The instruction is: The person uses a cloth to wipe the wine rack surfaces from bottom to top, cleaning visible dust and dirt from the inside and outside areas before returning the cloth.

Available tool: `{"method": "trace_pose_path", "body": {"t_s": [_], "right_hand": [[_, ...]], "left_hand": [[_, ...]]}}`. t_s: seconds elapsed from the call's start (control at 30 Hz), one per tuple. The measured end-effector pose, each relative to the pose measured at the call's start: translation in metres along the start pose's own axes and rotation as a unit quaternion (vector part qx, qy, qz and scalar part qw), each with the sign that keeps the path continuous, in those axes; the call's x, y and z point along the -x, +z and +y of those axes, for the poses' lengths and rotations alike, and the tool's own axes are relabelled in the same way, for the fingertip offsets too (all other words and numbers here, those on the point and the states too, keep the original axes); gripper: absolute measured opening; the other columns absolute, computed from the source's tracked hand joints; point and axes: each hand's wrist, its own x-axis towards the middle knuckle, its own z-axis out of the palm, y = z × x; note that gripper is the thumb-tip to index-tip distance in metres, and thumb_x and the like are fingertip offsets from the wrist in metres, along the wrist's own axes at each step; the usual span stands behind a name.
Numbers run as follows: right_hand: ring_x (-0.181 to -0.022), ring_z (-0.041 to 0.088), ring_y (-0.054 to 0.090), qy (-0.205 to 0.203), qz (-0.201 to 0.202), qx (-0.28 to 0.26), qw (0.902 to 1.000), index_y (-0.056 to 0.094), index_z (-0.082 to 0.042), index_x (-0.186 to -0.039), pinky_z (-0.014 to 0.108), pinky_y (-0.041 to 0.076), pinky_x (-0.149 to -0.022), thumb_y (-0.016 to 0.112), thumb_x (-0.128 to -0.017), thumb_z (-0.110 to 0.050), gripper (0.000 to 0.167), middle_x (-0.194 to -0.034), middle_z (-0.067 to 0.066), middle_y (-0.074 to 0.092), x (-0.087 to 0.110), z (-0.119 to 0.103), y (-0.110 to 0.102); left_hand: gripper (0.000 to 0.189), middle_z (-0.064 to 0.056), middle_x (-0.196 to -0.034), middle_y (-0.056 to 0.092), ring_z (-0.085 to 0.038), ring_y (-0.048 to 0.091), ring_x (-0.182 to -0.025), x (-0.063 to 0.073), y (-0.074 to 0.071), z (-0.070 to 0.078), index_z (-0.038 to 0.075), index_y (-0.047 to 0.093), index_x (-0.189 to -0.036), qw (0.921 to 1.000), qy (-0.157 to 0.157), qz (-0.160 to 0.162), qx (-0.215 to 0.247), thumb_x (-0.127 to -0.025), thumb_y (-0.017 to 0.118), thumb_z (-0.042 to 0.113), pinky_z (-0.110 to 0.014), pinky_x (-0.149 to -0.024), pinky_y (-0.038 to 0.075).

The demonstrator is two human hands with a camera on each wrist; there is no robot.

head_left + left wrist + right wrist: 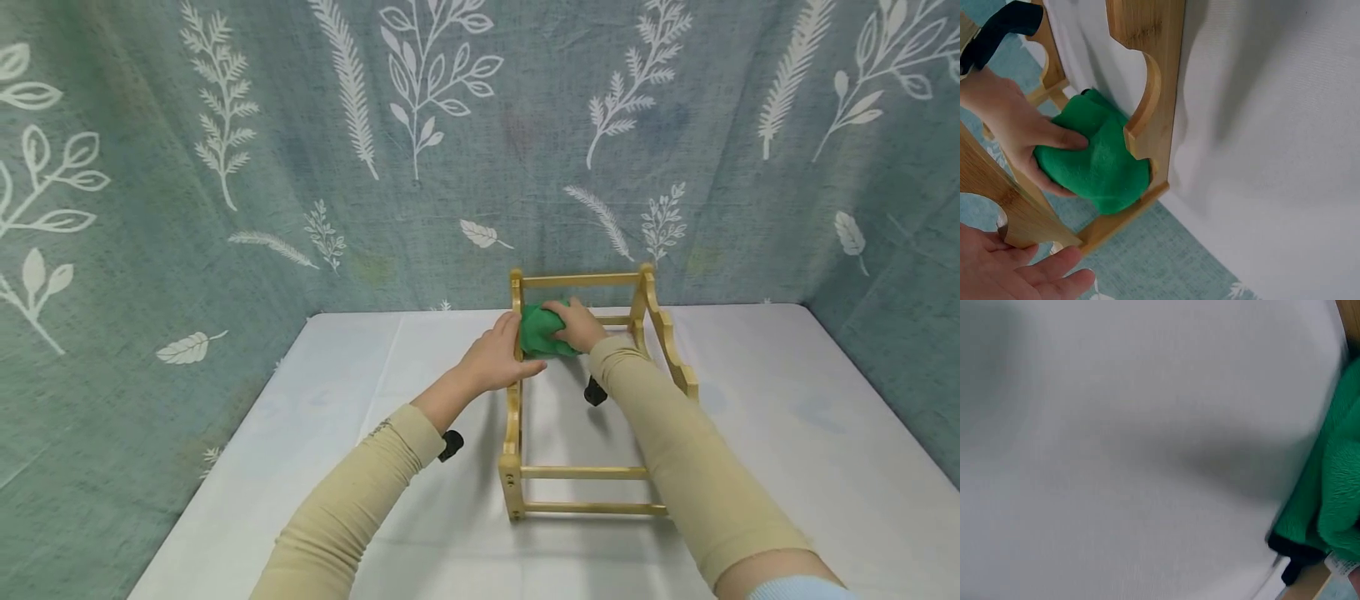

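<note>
A bamboo rack (585,472) with scalloped side boards stands on the white table. My right hand (576,327) reaches inside its far end and grips a bunched green cloth (542,331). In the left wrist view the cloth (1100,156) lies against the rack's side, under the thumb and fingers of the right hand (1019,125). At the right edge of the right wrist view, the cloth (1342,469) shows a fuzzy pile and a white tag. My left hand (495,357) holds the rack's left upper board, thumb across it and fingers along its outer side.
A grey-green curtain (435,225) with white leaf prints hangs behind the table and at both sides. White tabletop (757,417) extends to either side of the rack. Small black devices (452,445) sit under the wrists.
</note>
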Motion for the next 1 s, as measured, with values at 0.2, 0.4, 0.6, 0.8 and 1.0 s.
{"method": "trace_pose_path", "body": {"t_s": [0.2,0.4,0.6,0.8,1.0], "right_hand": [[-0.108,0.047,0.047,0.058,0.025,0.068,0.9956,0.045,-0.01,-0.133,0.053,0.044,-0.085,0.059,-0.088,-0.004,0.048,-0.125,0.031,0.043,0.006,0.015,-0.011],[-0.108,0.052,0.042,0.181,0.06,0.089,0.9777,0.046,-0.006,-0.128,0.059,0.042,-0.083,0.04,-0.096,-0.004,0.032,-0.121,0.034,0.043,0.016,0.029,-0.021],[-0.113,0.051,0.039,0.16,0.054,0.059,0.9839,0.046,-0.006,-0.128,0.057,0.038,-0.09,0.041,-0.094,0.001,0.035,-0.124,0.032,0.042,0.016,0.031,-0.022],[-0.117,0.048,0.036,0.088,0.022,0.026,0.9956,0.045,-0.008,-0.129,0.056,0.037,-0.092,0.049,-0.089,0.008,0.044,-0.13,0.029,0.038,0.013,0.029,-0.021],[-0.119,0.044,0.039,-0.058,0.007,-0.015,0.9982,0.046,-0.005,-0.129,0.051,0.038,-0.096,0.067,-0.08,0.0,0.053,-0.13,0.027,0.041,0.005,0.012,-0.013]], "left_hand": [[0.09,-0.011,-0.152,0.013,-0.035,0.033,-0.13,-0.001,0.001,0.0,0.005,0.014,-0.147,0.9998,-0.013,-0.011,-0.01,-0.084,0.054,0.055,-0.047,-0.101,0.035],[0.089,-0.01,-0.153,0.01,-0.034,0.028,-0.134,-0.002,0.0,-0.001,0.006,0.012,-0.147,0.9997,-0.017,-0.016,-0.01,-0.085,0.054,0.054,-0.046,-0.104,0.031],[0.091,-0.01,-0.153,0.009,-0.034,0.027,-0.134,0.0,-0.001,0.0,0.007,0.011,-0.148,0.9996,-0.021,-0.02,-0.001,-0.084,0.053,0.055,-0.046,-0.105,0.031],[0.091,-0.01,-0.153,0.008,-0.034,0.027,-0.134,-0.002,0.0,0.0,0.006,0.011,-0.148,0.9996,-0.019,-0.022,0.003,-0.084,0.053,0.056,-0.046,-0.104,0.031],[0.09,-0.011,-0.152,0.012,-0.034,0.034,-0.129,-0.001,0.002,0.0,0.005,0.012,-0.147,0.9998,-0.007,-0.015,0.005,-0.084,0.054,0.054,-0.046,-0.099,0.037]]}}
